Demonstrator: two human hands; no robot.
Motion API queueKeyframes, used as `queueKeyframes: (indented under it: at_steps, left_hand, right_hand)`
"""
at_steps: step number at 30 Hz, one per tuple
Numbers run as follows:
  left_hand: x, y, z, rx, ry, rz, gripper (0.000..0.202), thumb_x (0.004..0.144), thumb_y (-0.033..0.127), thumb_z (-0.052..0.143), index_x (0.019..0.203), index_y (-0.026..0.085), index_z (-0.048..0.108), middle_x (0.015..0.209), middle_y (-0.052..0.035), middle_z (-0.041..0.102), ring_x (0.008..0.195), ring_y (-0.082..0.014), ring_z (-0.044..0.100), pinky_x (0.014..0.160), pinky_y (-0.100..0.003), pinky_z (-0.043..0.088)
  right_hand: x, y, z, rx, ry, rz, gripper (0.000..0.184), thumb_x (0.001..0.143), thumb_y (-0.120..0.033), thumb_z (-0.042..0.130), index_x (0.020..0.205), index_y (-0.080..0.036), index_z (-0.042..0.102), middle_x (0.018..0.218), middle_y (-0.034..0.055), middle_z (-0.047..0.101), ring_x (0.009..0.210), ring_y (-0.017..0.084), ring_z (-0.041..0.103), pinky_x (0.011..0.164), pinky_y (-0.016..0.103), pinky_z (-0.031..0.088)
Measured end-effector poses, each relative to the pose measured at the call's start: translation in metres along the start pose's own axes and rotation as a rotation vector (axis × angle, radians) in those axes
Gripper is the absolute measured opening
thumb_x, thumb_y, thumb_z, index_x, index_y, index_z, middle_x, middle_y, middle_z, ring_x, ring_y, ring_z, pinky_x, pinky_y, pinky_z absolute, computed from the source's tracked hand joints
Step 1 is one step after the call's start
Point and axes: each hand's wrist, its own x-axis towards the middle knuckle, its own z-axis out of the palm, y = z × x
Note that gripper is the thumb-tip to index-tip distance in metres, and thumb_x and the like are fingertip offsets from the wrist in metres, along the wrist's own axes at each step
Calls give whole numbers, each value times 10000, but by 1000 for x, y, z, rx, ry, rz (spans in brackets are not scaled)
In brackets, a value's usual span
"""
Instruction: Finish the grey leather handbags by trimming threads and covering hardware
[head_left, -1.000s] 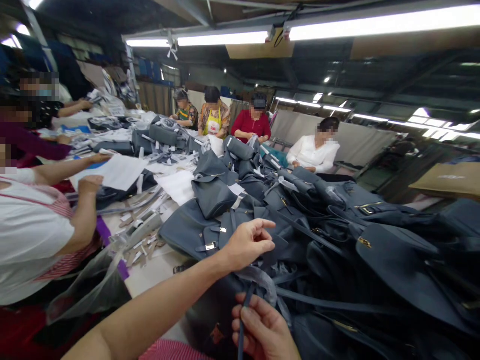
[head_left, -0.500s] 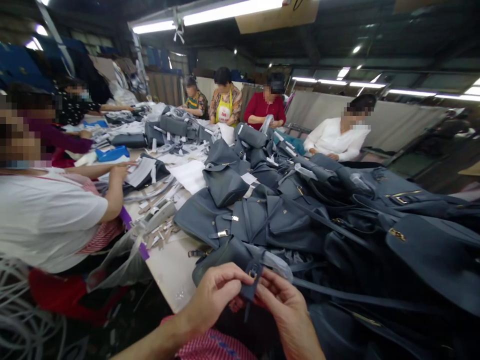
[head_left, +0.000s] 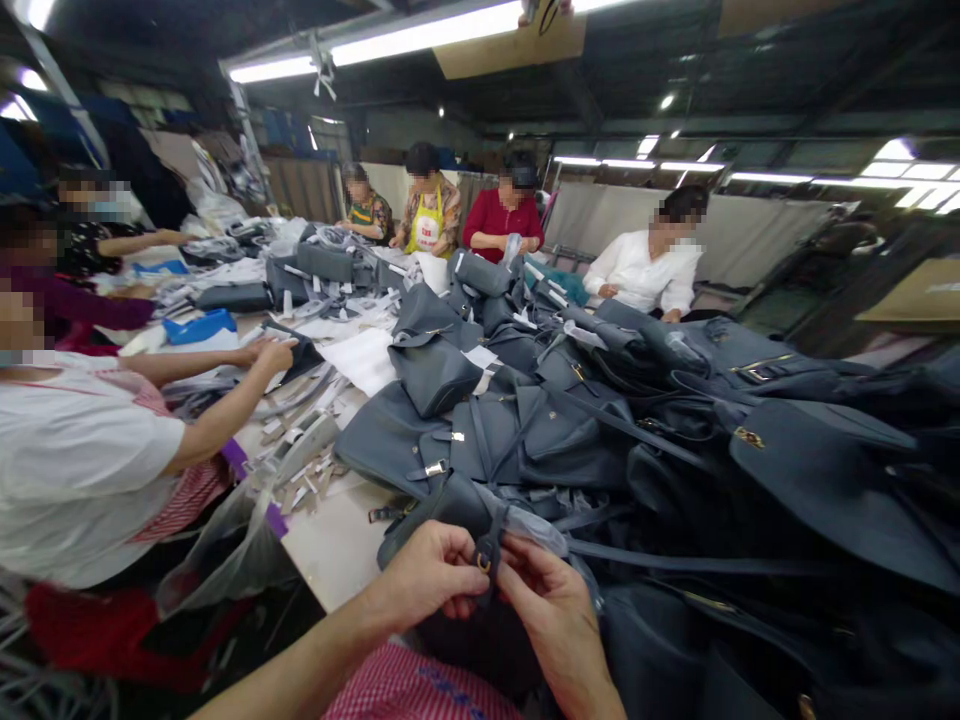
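My left hand (head_left: 431, 575) and my right hand (head_left: 547, 610) are close together at the near edge of the table, both pinched shut on a dark blue strap end with a small gold ring (head_left: 484, 560). The strap belongs to a dark blue bag (head_left: 442, 505) lying right in front of me, partly wrapped in clear plastic (head_left: 532, 525). A long strap (head_left: 675, 560) runs off to the right from it.
A big heap of dark blue bags (head_left: 675, 430) covers the table's right and middle. Paper sheets and strap pieces (head_left: 300, 450) litter the pale tabletop (head_left: 337, 545). A person in a white shirt (head_left: 82, 470) works at my left; several others sit along the far side.
My left hand came back from the bag pile to meet my right hand on the strap end. The view has shifted slightly; the person at my left reaches farther across the table.
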Motion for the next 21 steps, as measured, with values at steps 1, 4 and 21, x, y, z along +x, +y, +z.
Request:
queueKeyframes:
  at_steps: [1,4,21]
  left_hand:
    - [1,-1,0,26,13,16,165,567,274,634,643,155,550,493,21,584,404,-97,514,381,-172,359]
    - [3,-2,3,69,4,47,131,582,249,575,675,158,559,480,54,523,400,-81,459,391,-172,337]
    - [-4,2,14,0,-81,193,178,765,308,580,860,159,556,718,18,566,589,-103,522,510,-194,419]
  right_hand:
    - [0,1,-2,-18,2,-4,333,646,-388,827,917,-200,781,880,86,780,802,251,720,768,355,579]
    - [1,2,-6,-62,12,-5,321,659,-383,812,927,-210,778,900,80,778,826,251,716,820,370,566]
    - [-10,-23,-9,99,-67,189,444,619,-463,857,938,-169,763,828,48,736,650,121,653,583,209,566]
